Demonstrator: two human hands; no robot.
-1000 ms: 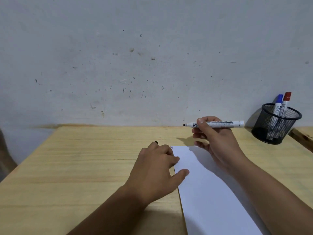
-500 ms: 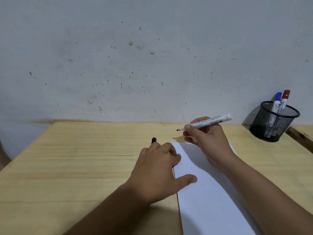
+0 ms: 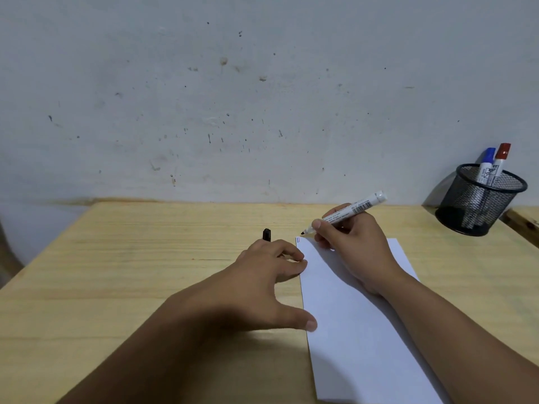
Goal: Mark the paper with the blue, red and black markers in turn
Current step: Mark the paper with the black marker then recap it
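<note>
A white sheet of paper (image 3: 355, 316) lies on the wooden table, with small blue and red marks at its far left corner. My right hand (image 3: 354, 243) grips an uncapped black marker (image 3: 348, 212), its tip just above that corner. My left hand (image 3: 262, 287) rests flat at the paper's left edge, thumb on the sheet, and holds the black cap (image 3: 266, 235) between its fingers. The blue marker (image 3: 486, 163) and red marker (image 3: 501, 160) stand capped in a black mesh cup (image 3: 478, 204) at the far right.
The wooden table (image 3: 145, 272) stands against a stained white wall. A second wooden surface (image 3: 525, 223) adjoins at the right, behind the mesh cup. The table's left edge runs diagonally at the left.
My right hand has tilted the marker from level to tip-down and lowered it to the paper's far left corner. The left hand has stayed at the paper's edge.
</note>
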